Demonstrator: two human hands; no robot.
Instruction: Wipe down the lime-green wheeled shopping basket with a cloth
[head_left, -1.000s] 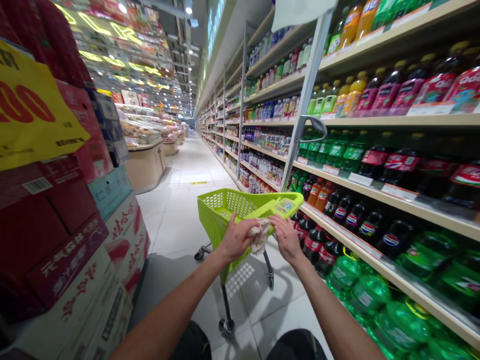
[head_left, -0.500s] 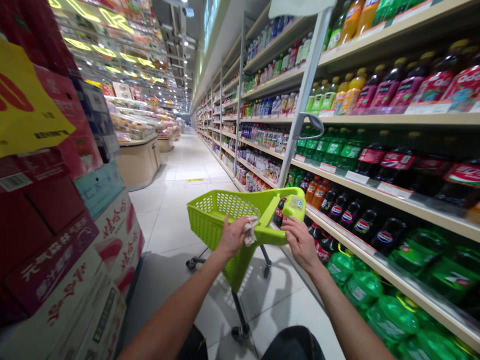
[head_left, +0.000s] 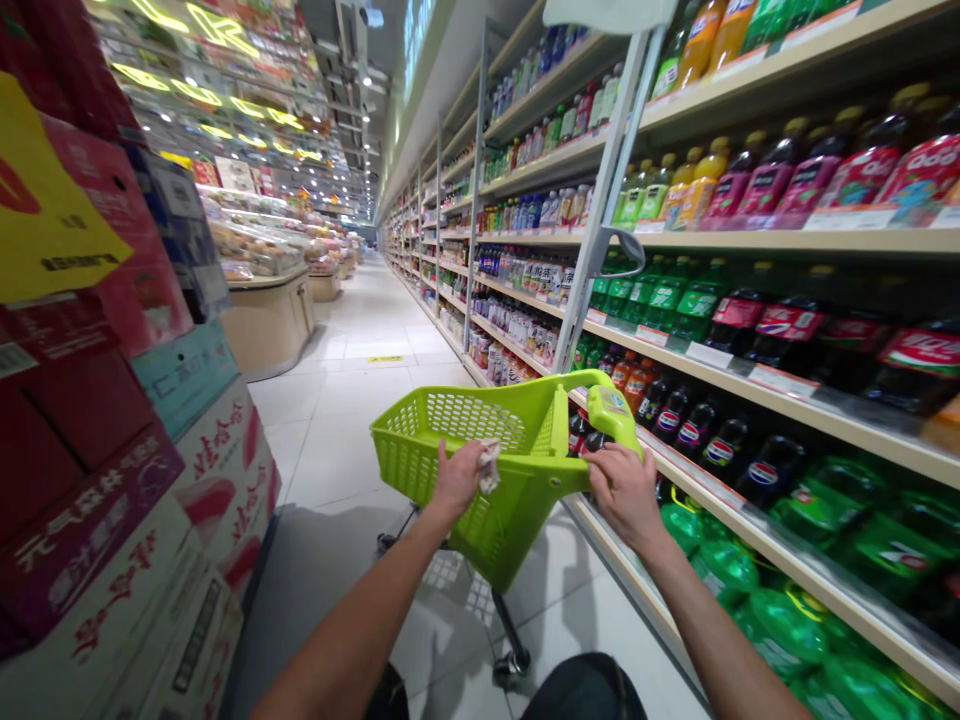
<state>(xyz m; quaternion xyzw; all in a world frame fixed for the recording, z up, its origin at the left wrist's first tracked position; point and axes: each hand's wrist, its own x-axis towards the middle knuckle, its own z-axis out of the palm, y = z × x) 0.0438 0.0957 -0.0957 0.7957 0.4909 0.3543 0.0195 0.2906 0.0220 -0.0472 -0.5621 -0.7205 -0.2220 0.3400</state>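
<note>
In the head view a lime-green plastic shopping cart with slotted basket walls stands before me, its side turned toward me. My left hand is closed on a crumpled whitish cloth, pressed against the cart's near rim. Farther right, my right hand grips the green frame just below the handle, fingers curled over it. Part of the cart's legs and wheels shows beneath the basket; the rest is hidden.
Shelves of drink bottles run along the right, close to the cart. Stacked drink cartons rise on the left. Ahead, the tiled aisle passes a display counter. My knees are at the bottom.
The cart has swung round so its side faces me more, the handle end moving right. My right hand has moved right with the frame; my left hand and cloth slid slightly left along the rim.
</note>
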